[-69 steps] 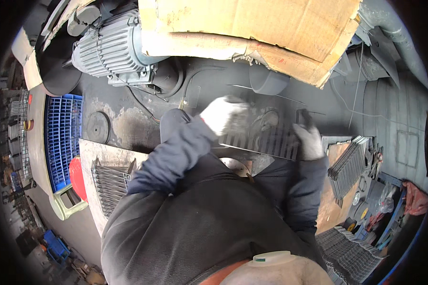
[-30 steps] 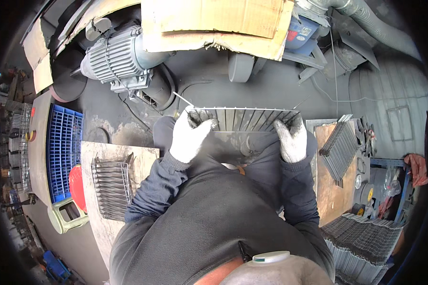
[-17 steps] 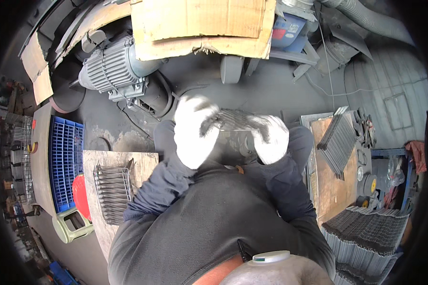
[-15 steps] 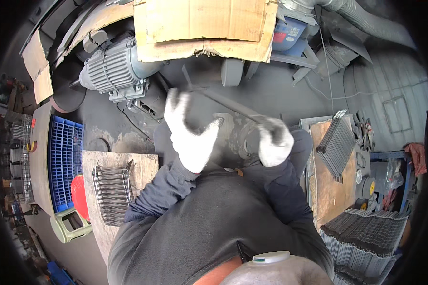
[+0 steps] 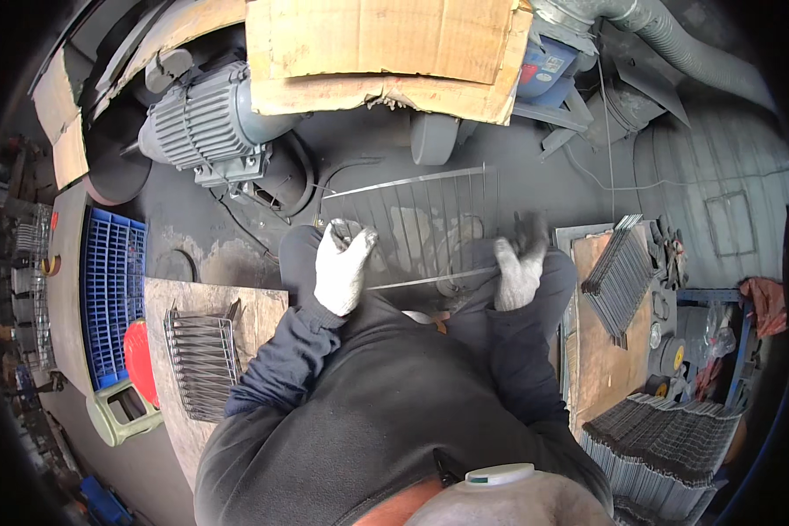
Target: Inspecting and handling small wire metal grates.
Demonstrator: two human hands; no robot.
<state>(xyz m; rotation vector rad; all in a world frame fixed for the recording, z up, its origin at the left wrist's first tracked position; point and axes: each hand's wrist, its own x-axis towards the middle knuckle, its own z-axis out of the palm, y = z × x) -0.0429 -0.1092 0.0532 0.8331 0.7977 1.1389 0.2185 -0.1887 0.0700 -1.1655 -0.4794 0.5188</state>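
A flat wire rack (image 5: 416, 230) with thin parallel rods and two pale rails hangs in front of my lap, its face turned up to me. My left hand (image 5: 339, 270), in a white glove with darkened fingertips, is closed at the rack's left end; just where the fingers meet the wire is hard to see. Beside the rack's right end is my right hand (image 5: 519, 276), gloved too, its thumb and fingers apart and the dark fingertips smeared by motion. A small gap seems to lie between that hand and the rack.
Stacked wire racks stand on boards at left (image 5: 203, 368) and right (image 5: 621, 280), with a larger pile (image 5: 666, 438) at lower right. Ahead are a grey motor (image 5: 197, 118), a cardboard sheet (image 5: 381, 48) and a grey wheel (image 5: 434, 138). A blue crate (image 5: 114, 298) and green stool (image 5: 123, 416) stand left.
The rack has turned from edge-on and slanted to face-on between my hands. My left hand has lowered and closed at its left end; the right hand's fingers have opened.
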